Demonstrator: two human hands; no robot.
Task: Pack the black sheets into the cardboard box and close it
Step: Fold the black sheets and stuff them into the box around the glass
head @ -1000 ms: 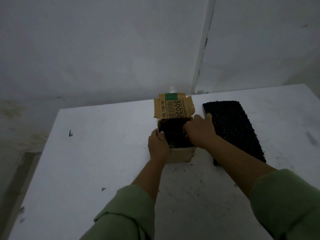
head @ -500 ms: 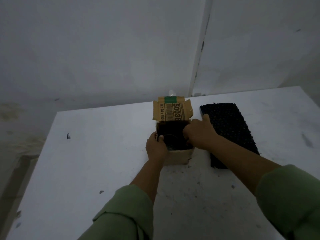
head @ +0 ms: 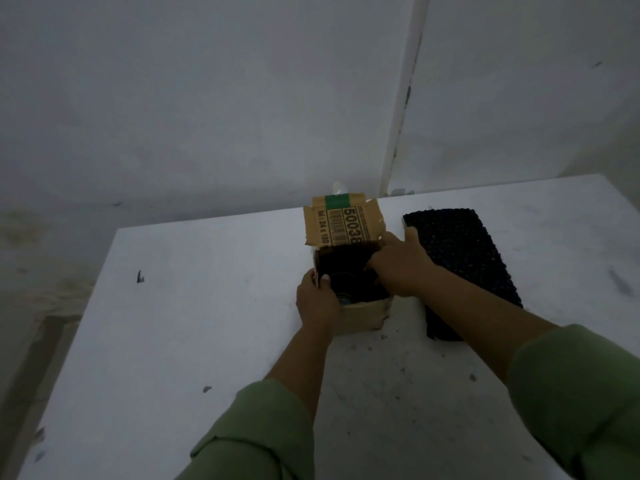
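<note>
A small cardboard box stands open in the middle of the white table, its printed lid flap raised at the back. Dark black sheets fill its inside. My left hand grips the box's left wall, thumb over the rim. My right hand rests on the box's right rim with fingers curled down onto the black contents. A stack of black textured sheets lies flat on the table just right of the box, partly under my right forearm.
A white wall rises right behind the table, with a vertical seam above the box. Dark specks litter the tabletop in front of the box. A small dark mark sits at the left.
My hands stay on the box. The right hand's fingers have pushed slightly further into the opening; the view has shifted a little.
</note>
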